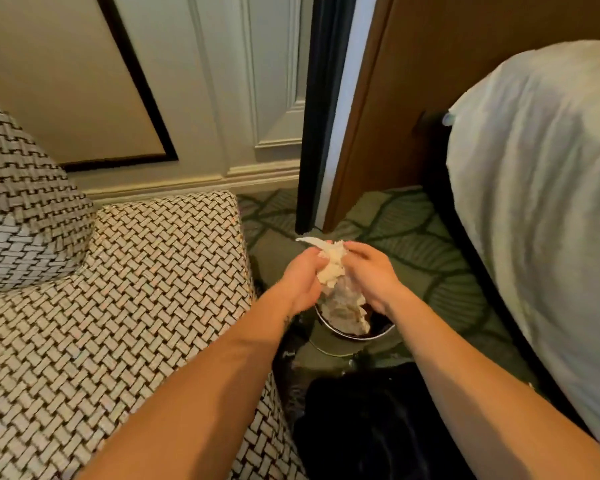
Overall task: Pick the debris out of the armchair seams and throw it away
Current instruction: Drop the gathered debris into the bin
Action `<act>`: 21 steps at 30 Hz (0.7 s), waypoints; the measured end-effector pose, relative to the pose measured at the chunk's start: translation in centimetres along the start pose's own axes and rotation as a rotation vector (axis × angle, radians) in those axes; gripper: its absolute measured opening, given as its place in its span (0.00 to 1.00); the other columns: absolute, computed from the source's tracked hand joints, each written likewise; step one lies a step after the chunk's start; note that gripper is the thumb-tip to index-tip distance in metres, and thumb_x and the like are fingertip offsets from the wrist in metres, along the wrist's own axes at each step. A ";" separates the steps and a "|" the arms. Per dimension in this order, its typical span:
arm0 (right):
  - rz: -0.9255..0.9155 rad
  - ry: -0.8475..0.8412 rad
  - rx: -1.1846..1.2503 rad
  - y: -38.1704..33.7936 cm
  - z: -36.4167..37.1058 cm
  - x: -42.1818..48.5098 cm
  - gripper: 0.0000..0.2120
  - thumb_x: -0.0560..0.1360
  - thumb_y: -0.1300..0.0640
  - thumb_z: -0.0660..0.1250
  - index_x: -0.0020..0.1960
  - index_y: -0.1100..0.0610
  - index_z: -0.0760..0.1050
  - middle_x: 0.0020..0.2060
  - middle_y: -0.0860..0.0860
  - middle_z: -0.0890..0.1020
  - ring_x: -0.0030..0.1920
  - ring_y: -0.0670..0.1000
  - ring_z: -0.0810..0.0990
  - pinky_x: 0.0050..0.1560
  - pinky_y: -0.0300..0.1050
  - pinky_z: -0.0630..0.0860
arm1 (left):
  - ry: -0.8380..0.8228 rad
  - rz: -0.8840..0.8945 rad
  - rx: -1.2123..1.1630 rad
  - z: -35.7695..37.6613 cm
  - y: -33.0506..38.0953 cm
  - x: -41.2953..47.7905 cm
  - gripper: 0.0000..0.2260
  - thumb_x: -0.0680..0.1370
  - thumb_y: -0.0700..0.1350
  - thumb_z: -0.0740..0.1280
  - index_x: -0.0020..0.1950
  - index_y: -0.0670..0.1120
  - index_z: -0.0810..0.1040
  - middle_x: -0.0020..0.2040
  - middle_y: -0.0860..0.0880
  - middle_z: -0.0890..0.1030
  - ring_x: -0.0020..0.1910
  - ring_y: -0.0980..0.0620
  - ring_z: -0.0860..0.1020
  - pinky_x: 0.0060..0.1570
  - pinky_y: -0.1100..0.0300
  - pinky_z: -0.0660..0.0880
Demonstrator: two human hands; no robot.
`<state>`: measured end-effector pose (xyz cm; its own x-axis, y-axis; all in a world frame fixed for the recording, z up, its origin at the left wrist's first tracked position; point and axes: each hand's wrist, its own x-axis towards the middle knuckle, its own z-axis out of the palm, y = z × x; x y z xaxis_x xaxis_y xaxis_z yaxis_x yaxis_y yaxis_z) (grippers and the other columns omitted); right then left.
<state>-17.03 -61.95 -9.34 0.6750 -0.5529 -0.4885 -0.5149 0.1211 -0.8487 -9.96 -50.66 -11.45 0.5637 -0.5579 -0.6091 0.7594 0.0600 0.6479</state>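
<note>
A crumpled wad of white tissue (331,268) is pressed between my left hand (300,280) and my right hand (371,271), right of the armchair. Both hands hold it directly above a small round metal bin (329,344) on the carpet, where more crumpled white paper (347,308) lies inside. The armchair (118,306) has a woven black-and-white pattern; its seat fills the left half of the view and its arm rises at the far left. No debris shows in the chair's visible seams.
A bed with white bedding (534,220) runs along the right side. A dark bag or cloth (378,420) lies on the floor below the bin. Behind are a panelled wall, a dark door frame (312,133) and a brown wooden panel (413,98).
</note>
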 end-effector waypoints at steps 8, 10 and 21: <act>0.107 0.100 -0.043 2.5 -1.6 3.3 0.15 0.77 0.62 0.64 0.60 0.51 0.81 0.57 0.55 0.84 0.57 0.56 0.83 0.64 0.56 0.79 | -0.132 -0.160 -0.067 0.5 -3.6 2.3 0.20 0.86 0.45 0.53 0.74 0.38 0.72 0.69 0.36 0.78 0.68 0.36 0.76 0.72 0.39 0.69; 0.116 0.135 -0.056 2.3 -1.9 3.5 0.18 0.78 0.64 0.61 0.64 0.55 0.79 0.59 0.54 0.82 0.59 0.54 0.80 0.66 0.52 0.76 | -0.076 -0.196 -0.078 0.6 -4.2 2.8 0.17 0.85 0.46 0.55 0.69 0.41 0.76 0.62 0.42 0.82 0.60 0.43 0.80 0.67 0.47 0.72; 0.147 0.092 0.056 2.5 -1.8 4.4 0.14 0.81 0.62 0.60 0.64 0.55 0.78 0.52 0.52 0.81 0.55 0.52 0.78 0.64 0.54 0.77 | -0.035 -0.214 -0.165 1.3 -3.1 1.0 0.27 0.84 0.48 0.59 0.83 0.46 0.57 0.84 0.47 0.55 0.83 0.45 0.53 0.81 0.46 0.51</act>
<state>-16.33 -65.56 -13.25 0.5423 -0.5989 -0.5893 -0.5722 0.2504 -0.7810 -12.14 -52.50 -13.48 0.3755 -0.6009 -0.7056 0.9043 0.0706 0.4210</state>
